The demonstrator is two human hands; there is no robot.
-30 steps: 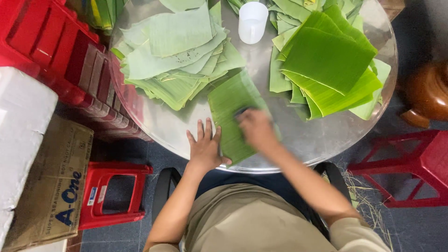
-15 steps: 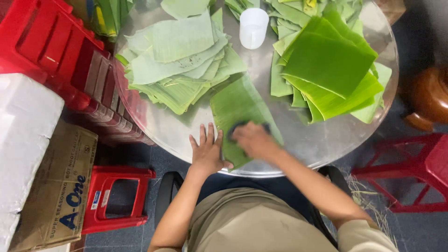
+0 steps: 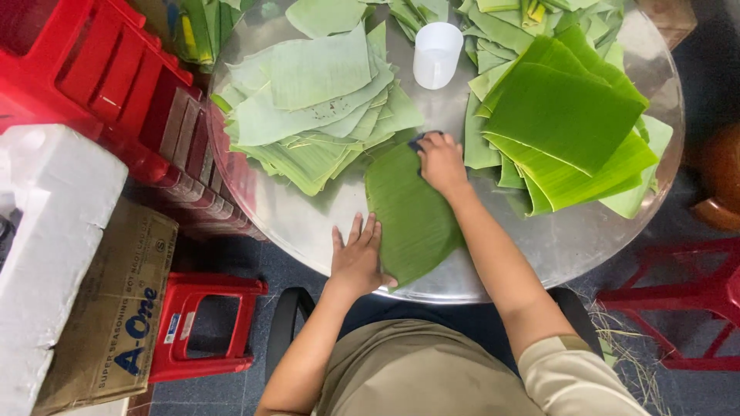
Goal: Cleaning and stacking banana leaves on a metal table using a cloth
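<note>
A round, shiny metal table (image 3: 308, 223) sits in the middle, and its far edge is cut off at the top of the picture. On the table, close to its near edge, lies one dark green leaf piece (image 3: 412, 219). It is flat, long and smooth, with thin lines running along it. The left hand (image 3: 357, 258) lies flat on the near left corner of this leaf, fingers spread wide, and holds nothing. The right hand (image 3: 442, 160) sits at the far end of the leaf, curled over a small dark cloth (image 3: 420, 139). Only a bit of the cloth peeks out, so its shape is hard to make out. To the left of the leaf, on the table, is a messy pile of pale leaves (image 3: 316, 108), dull and soft green. To the right of the leaf is a pile of bright leaves (image 3: 563, 123), glossy and cut with straight edges. Past the leaf, between the two piles, stands a white plastic cup (image 3: 436, 55); what is inside it cannot be seen. Off the table's left side are red plastic stools (image 3: 100, 85) stacked up, a white foam box (image 3: 46, 254) with a bumpy skin, and a brown cardboard box (image 3: 108, 308); the foam box is cut off by the frame. Off the table's right side stands one more red stool (image 3: 678, 300), partly cut off, and a brown round pot (image 3: 721, 181), mostly out of view.
</note>
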